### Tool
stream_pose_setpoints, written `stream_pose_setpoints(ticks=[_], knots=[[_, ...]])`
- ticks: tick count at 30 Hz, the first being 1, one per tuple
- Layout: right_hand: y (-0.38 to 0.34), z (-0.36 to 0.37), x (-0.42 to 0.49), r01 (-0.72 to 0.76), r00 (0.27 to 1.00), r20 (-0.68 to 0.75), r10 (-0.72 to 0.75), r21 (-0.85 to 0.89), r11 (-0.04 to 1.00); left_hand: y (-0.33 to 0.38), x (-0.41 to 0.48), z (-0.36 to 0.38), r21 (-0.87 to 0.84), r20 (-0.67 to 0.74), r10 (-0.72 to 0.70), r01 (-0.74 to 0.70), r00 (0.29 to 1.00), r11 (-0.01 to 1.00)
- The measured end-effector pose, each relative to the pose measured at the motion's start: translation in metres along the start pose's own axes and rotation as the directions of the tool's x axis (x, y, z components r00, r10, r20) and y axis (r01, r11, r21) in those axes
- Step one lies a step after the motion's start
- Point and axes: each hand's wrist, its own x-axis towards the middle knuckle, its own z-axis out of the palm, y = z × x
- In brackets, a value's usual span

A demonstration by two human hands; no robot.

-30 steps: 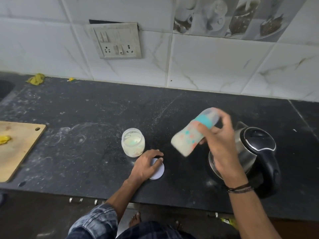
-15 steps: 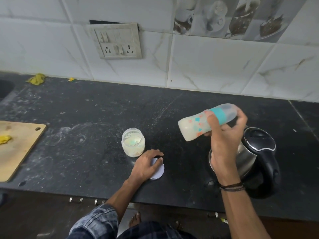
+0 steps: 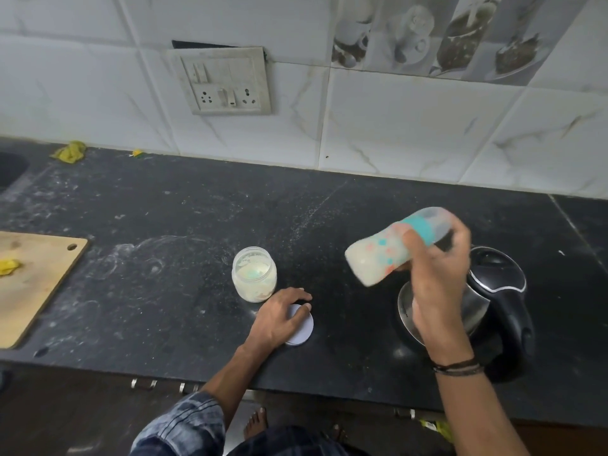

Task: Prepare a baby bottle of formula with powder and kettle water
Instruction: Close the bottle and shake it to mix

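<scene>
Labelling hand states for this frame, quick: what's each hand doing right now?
Left hand: open, resting on the white lid.
Right hand: closed around the baby bottle, held tilted in the air.

This is a home kitchen: a dark stone counter dusted with powder runs across the middle of the frame, backed by white marble-look wall tiles, with a printed tile of cups and desserts at the upper right. A switchboard with two sockets sits in the wall at upper centre, the rim of a sink shows at the far left edge, and a wooden chopping board lies at the left. An electric kettle stands at the right, an open jar of powder at centre, and bare feet show at the bottom.
</scene>
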Motion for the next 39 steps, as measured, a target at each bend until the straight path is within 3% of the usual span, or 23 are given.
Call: stream_pose_setpoints(ticks=[2, 5, 6, 10, 14, 18, 19, 22, 23, 27, 28, 31, 36, 39], knots=[[0.0, 0.002, 0.001, 0.01, 0.999, -0.044, -0.008, 0.024, 1.0, 0.001, 0.0, 0.001, 0.007, -0.003, -0.004, 0.004, 1.0, 1.0], [0.007, 0.006, -0.009, -0.019, 0.98, 0.194, 0.043, -0.127, 0.992, -0.002, 0.0, 0.0, 0.024, 0.002, 0.001, -0.001, 1.0, 1.0], [0.008, 0.005, -0.011, -0.008, 0.98, 0.195, 0.033, -0.127, 0.992, -0.003, 0.0, 0.0, 0.026, 0.005, 0.001, -0.001, 1.0, 1.0], [-0.001, 0.001, -0.001, 0.044, 0.997, -0.073, -0.039, 0.078, 0.996, 0.0, 0.001, 0.001, 0.018, 0.008, -0.004, 0.003, 1.0, 1.0], [0.003, 0.005, -0.006, 0.016, 0.984, 0.178, -0.004, -0.069, 0.998, -0.003, -0.001, 0.0, 0.022, 0.002, 0.001, -0.001, 1.0, 1.0], [-0.008, 0.001, 0.003, 0.053, 0.997, -0.058, -0.049, 0.081, 0.995, 0.0, 0.001, 0.001, 0.019, 0.002, 0.002, -0.002, 1.0, 1.0], [-0.008, 0.001, 0.004, 0.051, 0.998, -0.04, -0.048, 0.077, 0.996, 0.001, 0.001, 0.001, 0.018, -0.003, -0.002, 0.002, 1.0, 1.0], [-0.002, 0.003, -0.004, 0.008, 0.977, 0.214, 0.009, -0.08, 0.997, -0.002, 0.0, -0.001, 0.021, 0.002, -0.002, 0.002, 1.0, 1.0], [-0.001, 0.003, -0.006, 0.022, 0.977, 0.214, -0.001, -0.092, 0.996, -0.002, 0.0, -0.001, 0.022, 0.005, -0.001, 0.0, 1.0, 1.0], [-0.011, 0.004, -0.001, 0.082, 0.993, -0.093, -0.071, 0.121, 0.989, 0.001, 0.0, 0.001, 0.007, -0.006, -0.006, 0.006, 1.0, 1.0], [-0.012, 0.004, 0.0, 0.074, 0.996, -0.057, -0.068, 0.1, 0.992, 0.001, 0.0, 0.001, 0.004, -0.012, -0.007, 0.007, 1.0, 1.0], [-0.007, 0.004, -0.007, 0.012, 0.974, 0.226, 0.008, -0.088, 0.996, -0.001, -0.001, -0.001, 0.008, -0.008, 0.002, -0.002, 1.0, 1.0], [-0.016, 0.003, 0.002, 0.058, 0.998, -0.032, -0.056, 0.065, 0.996, 0.002, 0.0, 0.0, 0.005, -0.014, 0.004, -0.004, 1.0, 1.0], [-0.009, 0.005, -0.002, 0.002, 0.981, 0.194, 0.016, -0.091, 0.996, 0.0, -0.001, -0.001, 0.014, -0.007, 0.008, -0.008, 1.0, 1.0]])
